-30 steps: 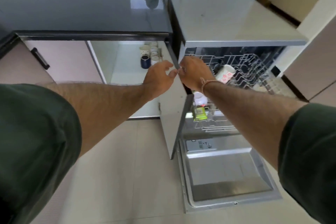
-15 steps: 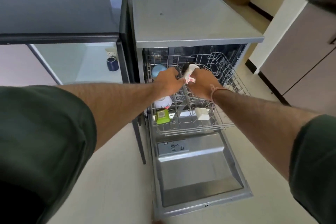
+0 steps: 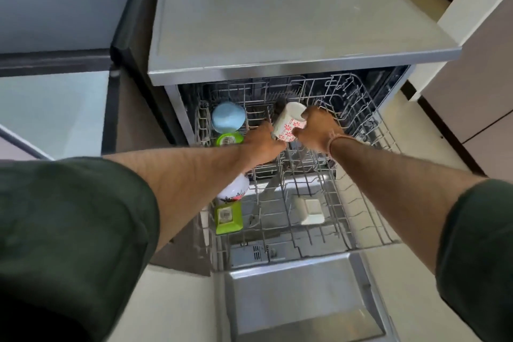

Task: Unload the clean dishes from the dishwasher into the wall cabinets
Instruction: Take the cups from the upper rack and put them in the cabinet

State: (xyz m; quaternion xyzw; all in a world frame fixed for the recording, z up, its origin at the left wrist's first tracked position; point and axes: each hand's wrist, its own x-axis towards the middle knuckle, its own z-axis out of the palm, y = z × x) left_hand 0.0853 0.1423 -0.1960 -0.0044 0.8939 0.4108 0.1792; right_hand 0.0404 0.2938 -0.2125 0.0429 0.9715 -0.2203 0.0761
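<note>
Vs 0.5 s ago: both hands were already on the cup; it now sits more tilted, flat white end up and away from the camera. The view is closer on the dishwasher, and the open cabinet with mugs on the left is out of frame.

Hands:
- right hand (image 3: 316,130): fingers curled round the right side of the cup (image 3: 287,123), a firm grip. Orange thread band on the wrist.
- left hand (image 3: 261,144): back to the camera, against the cup's lower left side. Fingertips hidden, so I can't tell whether it grips or only touches.

The cup is over the back middle of the pulled-out rack (image 3: 361,175), between the two hands.

Materials and shapes:
- cup: glossy white ceramic, cylindrical, red flower print.
- rack: grey coated wire grid with upright tines.
- blue bowl (image 3: 228,121): round, matte, back-left of the rack.
- green round dish (image 3: 229,138): just in front of the blue bowl, label on it.
- white patterned bowl (image 3: 233,189): glossy, partly under the left forearm.
- green square dish (image 3: 228,216): label on its base, front-left.
- white square dish (image 3: 310,211): upside down, front-centre.
- dishwasher top (image 3: 277,16): flat brushed grey metal.
- door (image 3: 305,300): open, stainless inner panel.
- sleeves: dark green cloth.
</note>
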